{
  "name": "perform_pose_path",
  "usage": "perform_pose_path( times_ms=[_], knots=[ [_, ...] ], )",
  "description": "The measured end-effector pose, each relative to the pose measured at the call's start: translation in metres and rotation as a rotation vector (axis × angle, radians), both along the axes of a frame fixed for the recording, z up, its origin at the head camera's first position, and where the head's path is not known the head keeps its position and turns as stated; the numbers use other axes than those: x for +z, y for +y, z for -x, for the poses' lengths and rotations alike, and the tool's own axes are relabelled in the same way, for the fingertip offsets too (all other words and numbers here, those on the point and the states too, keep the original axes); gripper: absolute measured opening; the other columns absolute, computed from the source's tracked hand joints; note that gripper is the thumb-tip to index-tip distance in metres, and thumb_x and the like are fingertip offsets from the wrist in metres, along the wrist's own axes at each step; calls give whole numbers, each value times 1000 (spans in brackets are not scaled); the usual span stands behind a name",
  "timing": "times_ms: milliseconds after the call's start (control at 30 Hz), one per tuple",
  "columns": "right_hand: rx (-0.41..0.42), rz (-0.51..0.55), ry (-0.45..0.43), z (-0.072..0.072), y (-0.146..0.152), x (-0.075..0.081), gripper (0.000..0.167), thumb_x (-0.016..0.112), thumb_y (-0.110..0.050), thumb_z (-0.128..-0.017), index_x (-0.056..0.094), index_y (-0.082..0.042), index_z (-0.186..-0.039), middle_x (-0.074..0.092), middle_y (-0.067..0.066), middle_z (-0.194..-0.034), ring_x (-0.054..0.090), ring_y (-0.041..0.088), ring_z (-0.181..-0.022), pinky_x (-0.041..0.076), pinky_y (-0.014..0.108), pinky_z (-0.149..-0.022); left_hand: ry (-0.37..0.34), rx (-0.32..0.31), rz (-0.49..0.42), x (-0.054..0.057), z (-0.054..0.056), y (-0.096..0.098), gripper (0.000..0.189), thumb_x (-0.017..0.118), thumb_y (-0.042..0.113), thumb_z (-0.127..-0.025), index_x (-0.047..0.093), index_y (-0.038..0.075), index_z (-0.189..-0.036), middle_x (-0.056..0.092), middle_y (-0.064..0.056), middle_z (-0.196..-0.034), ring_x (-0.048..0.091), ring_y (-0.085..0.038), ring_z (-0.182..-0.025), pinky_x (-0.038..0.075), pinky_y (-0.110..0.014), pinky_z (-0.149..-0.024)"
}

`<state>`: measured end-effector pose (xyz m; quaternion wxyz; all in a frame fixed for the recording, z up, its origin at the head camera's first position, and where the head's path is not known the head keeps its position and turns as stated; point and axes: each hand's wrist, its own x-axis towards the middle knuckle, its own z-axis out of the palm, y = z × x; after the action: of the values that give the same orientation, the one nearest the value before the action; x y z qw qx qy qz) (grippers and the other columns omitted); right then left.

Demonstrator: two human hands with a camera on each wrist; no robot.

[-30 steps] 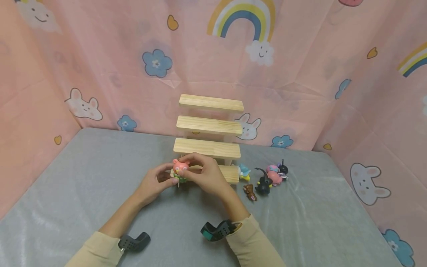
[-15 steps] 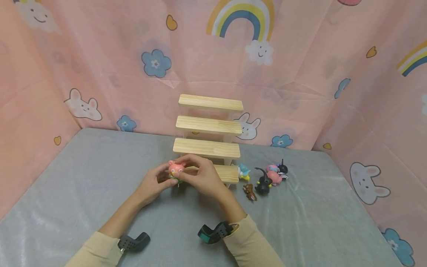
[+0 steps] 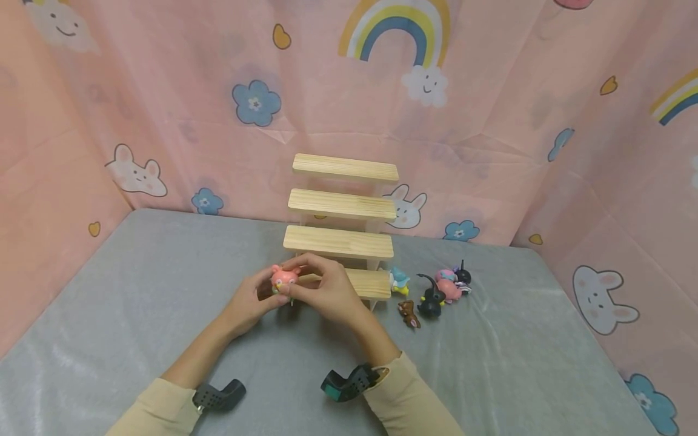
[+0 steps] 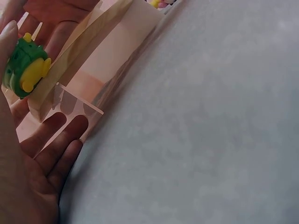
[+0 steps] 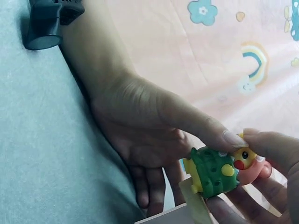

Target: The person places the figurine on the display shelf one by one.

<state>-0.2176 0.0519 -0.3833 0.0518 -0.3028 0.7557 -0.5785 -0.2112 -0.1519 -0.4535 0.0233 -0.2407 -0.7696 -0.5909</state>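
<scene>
A small toy figurine (image 3: 282, 277) with a pink head, green body and yellow feet is at the left end of the lowest wooden step (image 3: 371, 284). My left hand (image 3: 245, 306) holds it from the left, with the thumb along its green body (image 5: 212, 172). From the other side, my right hand (image 3: 335, 293) pinches its head between thumb and fingers. The right wrist view shows a small yellow face with a red cheek between the two thumbs. In the left wrist view, the yellow feet (image 4: 35, 74) are right at the step's edge, and the head is out of frame.
Three more wooden steps (image 3: 338, 242) rise behind the hands. Right of the stand lie several toy figurines: a blue-and-yellow one (image 3: 400, 281), a brown one (image 3: 408, 314), a black one (image 3: 431, 303) and a pink one (image 3: 449, 290). A pink patterned curtain (image 3: 491, 151) surrounds the grey cloth-covered table (image 3: 491, 375).
The figurine has moved a little to the left, and its head has tipped and sunk lower between the fingers. The right hand has shifted left with it; the left hand has hardly moved.
</scene>
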Motion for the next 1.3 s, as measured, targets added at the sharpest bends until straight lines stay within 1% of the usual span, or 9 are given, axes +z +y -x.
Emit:
perform_pose_path(
  times_ms=[133, 433, 600, 700, 767, 933, 1100, 1200, 1300],
  knots=[
    [9, 17, -16, -1, -1, 0, 30, 76, -7, -89, 70, -6, -118, 69, 13, -123, 68, 23, -110, 58, 27, -90, -1, -4, 2, 1, 0, 0, 46, 69, 28, -94, 59, 4, -132, 68, -14, -119, 67, -8, -97, 56, -27, -83],
    [10, 24, -37, -1, -2, -2, 31, 74, -2, -88, 69, -5, -118, 69, 13, -122, 67, 12, -106, 58, 28, -89, 9, -16, 2, 1, -1, 1, 47, 66, 27, -96, 57, 3, -135, 67, -16, -124, 65, -6, -100, 54, -26, -85],
    [13, 12, -36, -1, -3, -2, 30, 75, -4, -88, 69, -6, -117, 69, 12, -122, 66, 16, -107, 58, 29, -89, 31, -18, 9, -2, 0, 1, 50, 65, 32, -97, 57, 1, -136, 66, -18, -125, 61, -7, -101, 53, -26, -85],
    [-2, -14, -32, -2, -3, -4, 28, 75, -6, -89, 70, -7, -116, 71, 11, -119, 68, 19, -103, 58, 27, -85, 28, -8, 26, -3, 0, 1, 50, 66, 31, -96, 57, 1, -136, 66, -17, -126, 61, -5, -104, 52, -26, -89],
    [3, -30, -23, -3, -5, -6, 27, 75, -7, -89, 70, -7, -116, 72, 10, -120, 69, 20, -102, 57, 25, -84, 17, 1, 27, -3, 0, 1, 50, 67, 24, -94, 57, 1, -136, 66, -18, -126, 60, -2, -106, 50, -24, -92],
    [56, -23, -7, -6, -14, -13, 25, 73, -11, -93, 70, -3, -116, 71, 14, -118, 71, 21, -103, 56, 25, -89, 8, 35, 34, -1, -2, 1, 52, 71, 9, -87, 57, -2, -136, 67, -20, -124, 59, 0, -105, 47, -20, -95],
    [45, -10, -9, -10, -18, -15, 19, 75, -12, -92, 71, -6, -110, 72, 11, -111, 69, 12, -98, 56, 26, -89, 21, 79, 84, -1, -3, 2, 50, 73, 9, -85, 59, -1, -132, 69, -18, -120, 59, -1, -102, 49, -20, -92],
    [47, -18, -1, -10, -20, -16, 18, 75, -13, -92, 72, -7, -109, 72, 8, -114, 67, 7, -98, 56, 26, -89, 7, 89, 94, -1, -4, 2, 50, 72, 10, -85, 58, -1, -132, 68, -17, -120, 58, -2, -102, 49, -21, -91],
    [48, -32, 22, -10, -23, -18, 19, 74, -13, -93, 72, -7, -111, 72, 6, -119, 66, 5, -101, 56, 25, -89, -10, 88, 81, -2, -5, 2, 49, 70, 8, -86, 58, -2, -132, 67, -18, -121, 59, -3, -102, 48, -19, -91]
  ],
)
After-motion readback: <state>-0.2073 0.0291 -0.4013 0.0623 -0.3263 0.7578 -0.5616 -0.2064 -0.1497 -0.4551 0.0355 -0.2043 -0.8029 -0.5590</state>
